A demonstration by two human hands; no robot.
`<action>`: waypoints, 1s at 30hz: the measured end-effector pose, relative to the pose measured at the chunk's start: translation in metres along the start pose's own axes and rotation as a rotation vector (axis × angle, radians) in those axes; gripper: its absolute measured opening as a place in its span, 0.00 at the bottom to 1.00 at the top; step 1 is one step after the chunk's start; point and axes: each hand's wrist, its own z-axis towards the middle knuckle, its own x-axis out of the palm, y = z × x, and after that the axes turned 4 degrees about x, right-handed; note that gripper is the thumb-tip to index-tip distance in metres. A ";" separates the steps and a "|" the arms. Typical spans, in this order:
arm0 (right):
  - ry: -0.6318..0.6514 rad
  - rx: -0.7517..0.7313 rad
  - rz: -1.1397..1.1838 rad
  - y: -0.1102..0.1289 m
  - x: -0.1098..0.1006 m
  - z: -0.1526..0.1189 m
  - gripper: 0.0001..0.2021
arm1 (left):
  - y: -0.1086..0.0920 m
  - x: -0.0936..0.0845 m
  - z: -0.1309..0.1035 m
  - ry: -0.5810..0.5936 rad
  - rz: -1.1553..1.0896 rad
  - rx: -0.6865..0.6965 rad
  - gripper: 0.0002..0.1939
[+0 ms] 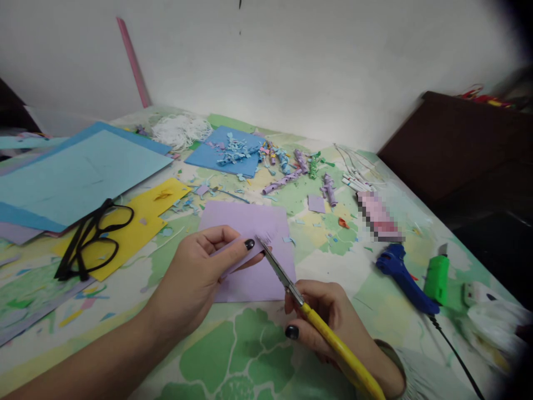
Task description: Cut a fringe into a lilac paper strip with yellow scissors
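My left hand pinches a narrow strip of purple paper between thumb and fingers. Fine cuts fringe the strip's far end. In my right hand is a pair of scissors with long yellow handles and metal blades. The blade tips meet the fringed end of the strip, just right of my left thumb. Beneath both lies a square purple sheet on the table. Part of the strip is hidden by my left fingers.
Blue sheets, yellow paper and black glasses lie left. Rolled purple pieces, a blue pad and white string sit behind. At right are a blue glue gun and a green utility knife, blade out.
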 end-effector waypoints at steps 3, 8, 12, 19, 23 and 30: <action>-0.013 -0.003 -0.014 -0.001 0.000 0.001 0.16 | -0.001 0.001 0.000 -0.003 0.007 -0.005 0.08; -0.017 0.011 0.001 -0.001 0.000 0.002 0.17 | -0.002 0.002 -0.001 -0.011 0.009 -0.015 0.08; -0.024 0.027 -0.012 0.000 0.001 0.001 0.18 | -0.002 0.002 -0.001 -0.016 0.007 -0.019 0.07; -0.013 0.010 0.011 -0.001 0.000 0.000 0.18 | -0.002 0.001 -0.002 0.004 0.003 -0.022 0.08; -0.022 0.004 -0.007 0.000 0.001 0.001 0.19 | -0.002 0.001 0.000 0.003 0.008 -0.019 0.08; 0.047 0.016 0.021 -0.001 -0.002 -0.002 0.24 | -0.002 0.001 0.000 -0.014 0.025 -0.027 0.08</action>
